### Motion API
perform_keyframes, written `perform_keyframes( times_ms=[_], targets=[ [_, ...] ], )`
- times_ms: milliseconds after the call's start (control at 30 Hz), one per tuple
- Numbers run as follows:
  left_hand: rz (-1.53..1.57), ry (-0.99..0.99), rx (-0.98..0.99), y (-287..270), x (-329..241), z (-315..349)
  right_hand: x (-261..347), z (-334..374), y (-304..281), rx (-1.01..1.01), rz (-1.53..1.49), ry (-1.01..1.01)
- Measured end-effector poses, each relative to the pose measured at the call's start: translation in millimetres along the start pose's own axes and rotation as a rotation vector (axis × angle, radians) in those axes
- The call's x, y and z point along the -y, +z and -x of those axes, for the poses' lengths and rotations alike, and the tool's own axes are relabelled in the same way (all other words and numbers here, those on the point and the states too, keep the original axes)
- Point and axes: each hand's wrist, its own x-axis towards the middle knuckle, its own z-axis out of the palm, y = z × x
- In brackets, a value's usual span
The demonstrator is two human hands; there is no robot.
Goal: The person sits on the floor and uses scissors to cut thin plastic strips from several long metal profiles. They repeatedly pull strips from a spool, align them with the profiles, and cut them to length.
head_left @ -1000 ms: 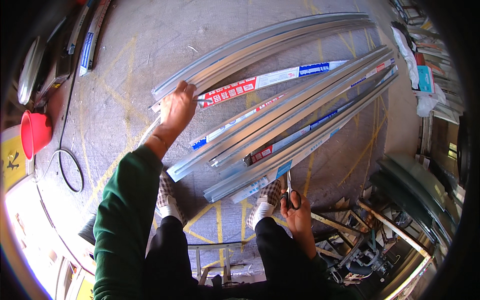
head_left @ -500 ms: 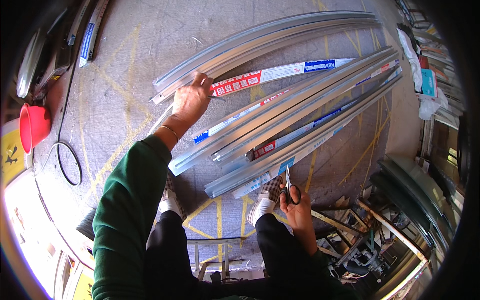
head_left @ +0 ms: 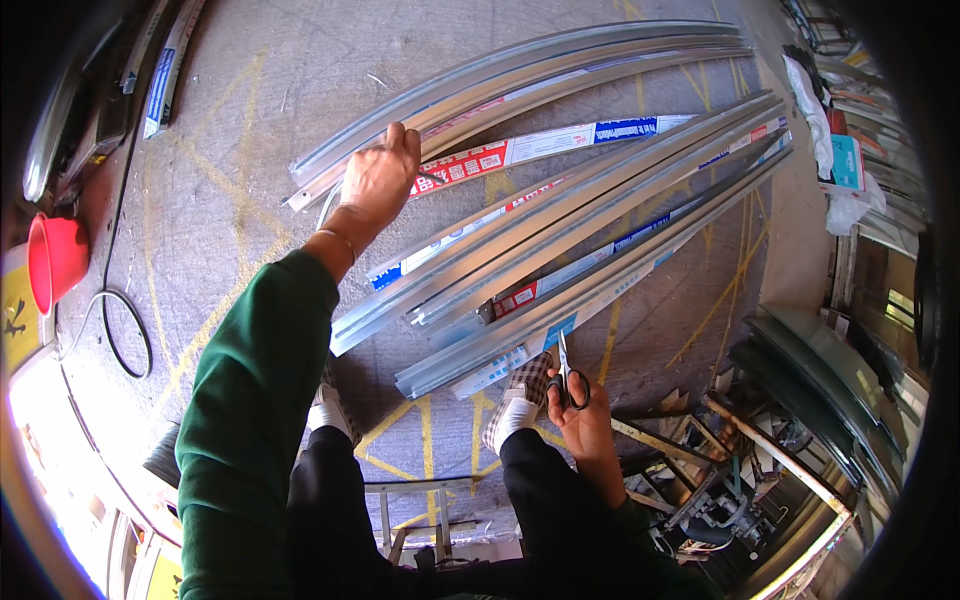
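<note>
Silvery metal channels [head_left: 440,98] lie lengthwise on the floor [head_left: 270,130], the left hand [head_left: 382,178] at their left end, its fingers curled; what they grip I cannot tell. Just below runs a red, white and blue printed strip [head_left: 550,147]. The right hand [head_left: 586,412] grips black-handled scissors [head_left: 565,372] near a checked shoe [head_left: 524,385]. Far left stands a red bucket [head_left: 58,262].

the worn grey concrete floor [head_left: 240,130] beneath you, crossed by painted yellow lines [head_left: 425,450], carries three slanting groups of long silver metal profiles [head_left: 560,228], far ends toward the floor's right edge. between the farther two groups lies a long, narrow red-white-and-blue printed piece [head_left: 550,147]. your checked slippers [head_left: 522,380] stand near the closest group.
</note>
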Motion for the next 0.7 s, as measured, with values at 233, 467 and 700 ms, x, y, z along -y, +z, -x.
perform_keyframes(
  times_ms=[233,467,700],
  targets=[
    [0.061,-0.006,0.118,-45,-20,8,0,-2,-4,0.017,-0.036,-0.036],
    [0.410,-0.089,0.509,-59,-17,-3,2,1,-5,0.000,-0.068,-0.031],
    [0.807,-0.001,0.544,-73,-19,6,12,-4,1,0.017,-0.058,-0.089]
  ],
)
